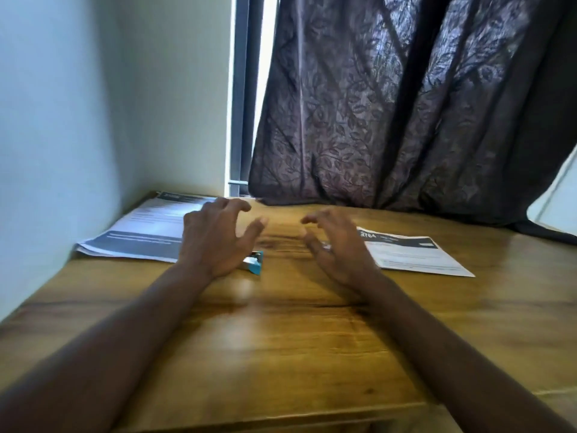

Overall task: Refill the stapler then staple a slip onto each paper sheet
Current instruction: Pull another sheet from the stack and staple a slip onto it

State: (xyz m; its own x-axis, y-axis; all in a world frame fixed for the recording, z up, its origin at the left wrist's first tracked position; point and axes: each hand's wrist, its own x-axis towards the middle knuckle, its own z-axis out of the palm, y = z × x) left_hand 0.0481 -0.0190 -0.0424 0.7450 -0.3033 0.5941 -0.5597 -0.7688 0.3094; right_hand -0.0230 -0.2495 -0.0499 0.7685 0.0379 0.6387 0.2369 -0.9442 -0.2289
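The left hand (218, 242) hides most of a small blue object (256, 263) near the table's (281, 339) middle. Print on the left papers (146, 232) and right sheet (412, 254) is too blurred to read.

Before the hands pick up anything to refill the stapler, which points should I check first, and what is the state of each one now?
1. The left hand is free: ok, fingers spread, holds nothing.
2. The right hand is free: ok, fingers relaxed, nothing seen in it.
3. The small blue object is within reach: ok, it lies on the table beside the left hand, partly hidden by it.
4. The small blue object is the stapler: cannot tell, blurred.
5. Papers are ready: ok, the paper stack lies flat at the far left, the printed sheet flat beside the right hand.
6. Spare staples are in view: cannot tell.
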